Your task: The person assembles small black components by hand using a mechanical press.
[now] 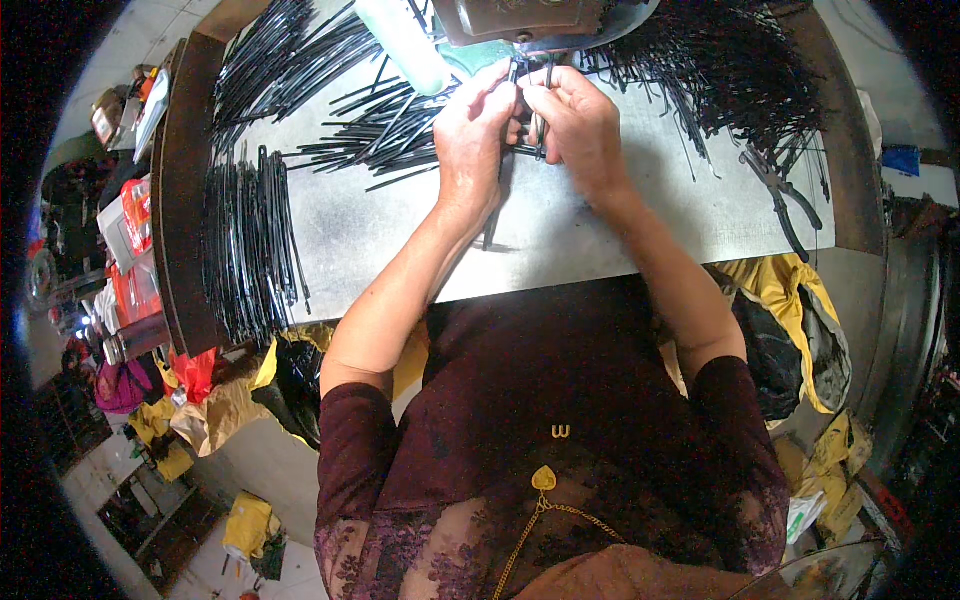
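My left hand (472, 130) is closed round a long black strip (492, 225), whose lower end hangs out below the palm over the table. Close beside it, my right hand (580, 125) pinches a thin metal tool (541, 120), which looks like tweezers or small snips; its exact kind is hidden by the fingers. Both hands meet at the top end of the strip under a bright light. Left of my left hand lies a loose pile of black strips (385, 130). What the fingertips touch is too small to make out.
A machine head (520, 20) with a pale green arm (405, 45) stands over the hands. Bundled black strips (250, 240) line the left edge. A tangled black heap (710, 70) and dark-handled pliers (785, 200) lie at right. Yellow sacks (790, 300) hang below the table (380, 260).
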The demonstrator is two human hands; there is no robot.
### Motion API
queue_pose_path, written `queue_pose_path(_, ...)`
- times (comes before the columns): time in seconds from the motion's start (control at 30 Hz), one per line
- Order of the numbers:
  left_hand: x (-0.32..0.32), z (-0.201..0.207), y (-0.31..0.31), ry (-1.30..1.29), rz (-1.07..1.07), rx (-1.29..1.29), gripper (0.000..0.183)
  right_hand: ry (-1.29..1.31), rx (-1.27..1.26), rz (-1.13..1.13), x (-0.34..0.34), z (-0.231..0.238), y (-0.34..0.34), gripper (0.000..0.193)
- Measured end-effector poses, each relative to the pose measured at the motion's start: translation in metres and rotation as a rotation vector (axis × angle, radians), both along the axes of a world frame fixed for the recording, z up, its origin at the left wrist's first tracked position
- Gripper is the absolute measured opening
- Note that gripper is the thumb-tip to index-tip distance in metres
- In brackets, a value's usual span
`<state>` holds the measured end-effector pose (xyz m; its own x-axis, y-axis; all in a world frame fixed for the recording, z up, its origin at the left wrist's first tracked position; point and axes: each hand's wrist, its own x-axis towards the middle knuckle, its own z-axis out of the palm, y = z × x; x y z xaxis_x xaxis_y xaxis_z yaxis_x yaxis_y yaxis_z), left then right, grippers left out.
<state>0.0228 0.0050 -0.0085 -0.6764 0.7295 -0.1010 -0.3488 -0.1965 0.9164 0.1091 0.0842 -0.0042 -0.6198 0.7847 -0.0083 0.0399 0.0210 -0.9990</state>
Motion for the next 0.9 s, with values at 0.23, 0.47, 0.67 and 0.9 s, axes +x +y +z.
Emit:
queue_pose_path(0.23,0.000,0.001,0.000,0.003,-0.013,-0.004,0.039,0.013,-0.035,-0.006,0.000,0.002,-0.001,0.018)
queue_pose_path(0.47,0.002,0.004,0.001,-0.013,-0.003,-0.006,0.039,0.003,-0.022,-0.015,0.000,0.004,-0.001,0.018)
queue_pose_path(0.67,0.001,0.004,-0.002,-0.007,0.006,0.001,0.040,-0.014,0.058,0.007,0.000,-0.004,0.005,0.015)
queue_pose_path(0.9,-0.024,0.006,-0.006,-0.232,-0.226,-0.110,0.025,-0.158,-0.058,0.258,0.007,0.013,0.030,0.024)
